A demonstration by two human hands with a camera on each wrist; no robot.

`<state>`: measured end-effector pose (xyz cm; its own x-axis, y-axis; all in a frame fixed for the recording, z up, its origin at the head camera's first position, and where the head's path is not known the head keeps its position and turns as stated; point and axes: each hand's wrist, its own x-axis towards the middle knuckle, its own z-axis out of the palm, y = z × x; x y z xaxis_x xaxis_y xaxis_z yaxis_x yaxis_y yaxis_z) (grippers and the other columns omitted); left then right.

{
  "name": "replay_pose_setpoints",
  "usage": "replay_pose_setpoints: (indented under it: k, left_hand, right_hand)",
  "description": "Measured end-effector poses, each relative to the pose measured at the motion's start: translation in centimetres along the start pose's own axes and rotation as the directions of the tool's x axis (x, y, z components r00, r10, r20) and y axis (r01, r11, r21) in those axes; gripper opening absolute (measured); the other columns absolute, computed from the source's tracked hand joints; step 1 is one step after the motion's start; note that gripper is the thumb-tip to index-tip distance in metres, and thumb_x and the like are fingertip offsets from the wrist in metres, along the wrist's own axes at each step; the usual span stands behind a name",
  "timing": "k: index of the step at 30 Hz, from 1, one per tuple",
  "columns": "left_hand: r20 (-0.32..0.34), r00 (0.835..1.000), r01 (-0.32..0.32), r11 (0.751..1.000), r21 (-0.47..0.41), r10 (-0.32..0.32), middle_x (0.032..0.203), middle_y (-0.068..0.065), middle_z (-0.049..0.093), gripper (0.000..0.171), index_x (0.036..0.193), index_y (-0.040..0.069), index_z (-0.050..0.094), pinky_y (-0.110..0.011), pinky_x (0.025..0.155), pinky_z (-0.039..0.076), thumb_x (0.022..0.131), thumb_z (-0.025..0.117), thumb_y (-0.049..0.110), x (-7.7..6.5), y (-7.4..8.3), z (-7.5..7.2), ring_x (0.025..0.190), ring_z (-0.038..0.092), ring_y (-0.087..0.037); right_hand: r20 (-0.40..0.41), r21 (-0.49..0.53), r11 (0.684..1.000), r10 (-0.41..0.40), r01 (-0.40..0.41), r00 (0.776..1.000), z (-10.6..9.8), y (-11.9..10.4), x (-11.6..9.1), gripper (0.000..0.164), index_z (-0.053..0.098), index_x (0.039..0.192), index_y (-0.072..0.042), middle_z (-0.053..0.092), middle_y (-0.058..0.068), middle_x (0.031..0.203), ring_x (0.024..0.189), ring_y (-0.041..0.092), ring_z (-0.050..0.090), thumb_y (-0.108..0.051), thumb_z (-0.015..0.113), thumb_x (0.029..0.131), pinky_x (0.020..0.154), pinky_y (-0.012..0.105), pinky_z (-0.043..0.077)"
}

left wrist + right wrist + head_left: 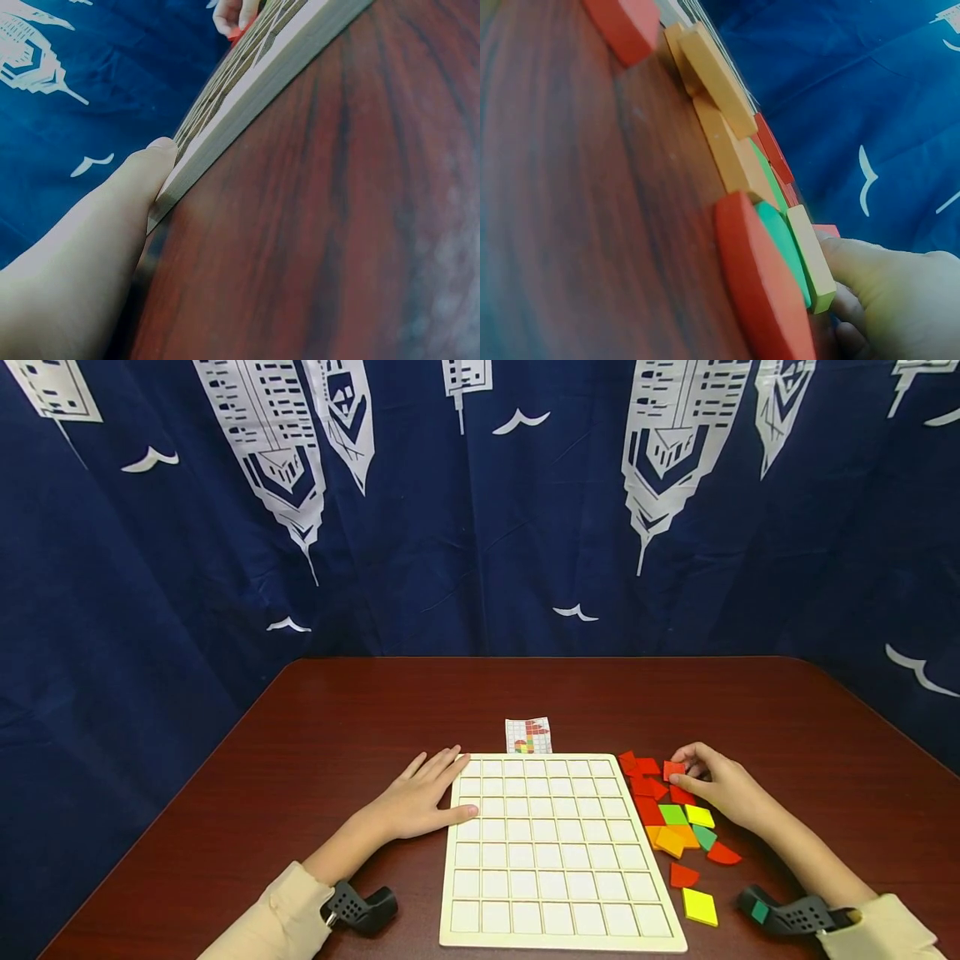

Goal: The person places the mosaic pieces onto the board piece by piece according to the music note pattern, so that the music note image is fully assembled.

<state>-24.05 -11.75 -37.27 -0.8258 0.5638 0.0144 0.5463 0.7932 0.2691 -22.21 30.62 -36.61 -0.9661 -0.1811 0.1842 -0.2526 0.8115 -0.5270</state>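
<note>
A cream grid board [555,943] lies flat on the table, its white cells bare. Across its upper left edge rests my left hand [426,793], fingers spread and thumb on the border; the left wrist view shows the thumb at the board's side [247,105]. To the right of the board, my right hand [720,781] pinches a red square tile [673,769] between thumb and fingers. Beneath and around that hand lie loose red tiles [647,787], a light green tile [672,814], a yellow tile [699,816] and orange tiles [670,842].
A small printed card [528,736] with a coloured grid pattern sits behind the board. Nearer the front right lie a red tile [683,876] and a yellow square tile [700,907]. A dark blue curtain [480,527] hangs behind the brown table [360,702].
</note>
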Motion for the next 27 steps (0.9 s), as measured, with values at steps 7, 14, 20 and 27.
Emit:
replay_pose_setpoints:
  k: [7, 14, 20, 27]
  left_hand:
    - [0.008, 1.000, 0.001, 1.000, -0.002, -0.001, 0.154, 0.001, 0.009, 0.083, 0.148, 0.022, 0.012, -0.045, 0.115, 0.003, 0.084, 0.034, 0.070, 0.0, 0.2, 0.0, 0.142, 0.008, -0.015]
    - [0.005, 1.000, 0.001, 1.000, -0.004, -0.001, 0.154, 0.001, 0.010, 0.082, 0.147, 0.022, 0.013, -0.045, 0.115, 0.003, 0.084, 0.034, 0.069, 0.0, 0.1, 0.0, 0.142, 0.009, -0.015]
    - [0.011, 1.000, 0.003, 1.000, -0.005, -0.003, 0.154, 0.001, 0.009, 0.083, 0.148, 0.022, 0.012, -0.044, 0.115, 0.002, 0.084, 0.035, 0.070, 0.0, 0.1, -0.1, 0.142, 0.008, -0.014]
    - [0.008, 1.000, 0.000, 1.000, 0.003, 0.000, 0.154, 0.000, 0.010, 0.083, 0.147, 0.022, 0.013, -0.045, 0.115, 0.003, 0.084, 0.035, 0.070, 0.1, -0.1, -0.2, 0.142, 0.009, -0.015]
  right_hand:
    - [0.028, 0.027, 0.999, 0.041, -0.041, 0.999, -0.3, 0.0, 0.1, 0.032, 0.047, 0.102, -0.004, 0.056, 0.007, 0.090, 0.070, 0.006, 0.047, -0.028, 0.062, 0.086, 0.059, 0.019, 0.042]
    - [0.052, 0.076, 0.996, 0.043, -0.047, 0.998, -1.1, -0.1, 0.3, 0.031, 0.051, 0.107, -0.002, 0.059, 0.010, 0.094, 0.073, 0.003, 0.053, -0.027, 0.057, 0.090, 0.063, 0.018, 0.047]
    - [0.064, 0.116, 0.992, 0.031, -0.039, 0.997, -1.5, -0.9, 0.5, 0.031, 0.050, 0.115, 0.000, 0.060, 0.013, 0.095, 0.068, 0.006, 0.056, -0.022, 0.053, 0.092, 0.063, 0.019, 0.048]
    - [0.063, 0.150, 0.989, -0.003, -0.007, 0.998, -1.7, -3.5, 0.6, 0.034, 0.049, 0.120, -0.001, 0.061, 0.015, 0.098, 0.070, 0.011, 0.059, -0.022, 0.052, 0.093, 0.065, 0.020, 0.050]
